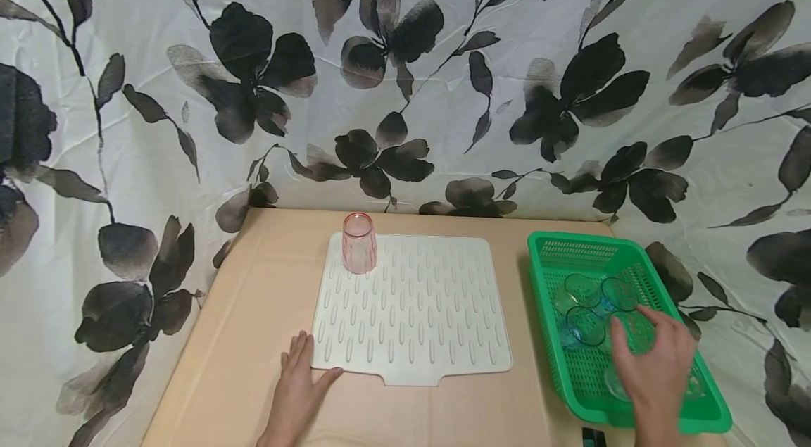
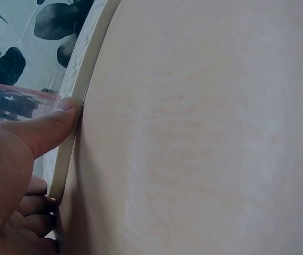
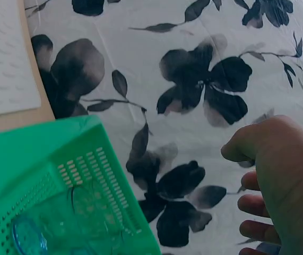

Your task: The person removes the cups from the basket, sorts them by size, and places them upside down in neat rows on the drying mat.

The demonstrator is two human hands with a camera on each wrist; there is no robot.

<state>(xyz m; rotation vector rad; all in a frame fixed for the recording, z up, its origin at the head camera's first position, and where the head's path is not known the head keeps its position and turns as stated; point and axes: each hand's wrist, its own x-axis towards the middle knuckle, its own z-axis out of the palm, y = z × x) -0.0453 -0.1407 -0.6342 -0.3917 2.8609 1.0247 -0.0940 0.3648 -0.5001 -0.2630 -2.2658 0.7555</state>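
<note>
My left hand (image 1: 294, 391) rests at the near left corner of a white ribbed draining mat (image 1: 412, 306). Its thumb touches the front edge, and its fingers lie along the left side. A pink drinking glass (image 1: 359, 244) stands on the mat's far left corner, its rim also visible in the left wrist view. Over a green plastic basket (image 1: 709, 398), my right hand (image 1: 662, 359) hovers with thumb and fingers apart, nothing visible between them. Several clear, bluish and greenish glasses (image 1: 584, 327) are inside the basket, some partly hidden by this hand.
The mat and basket are on a light tan tabletop (image 1: 241, 334). A white cloth with dark flowers (image 1: 380, 32) hangs behind and at both sides. A small black object (image 1: 593, 437) lies by the basket's near edge.
</note>
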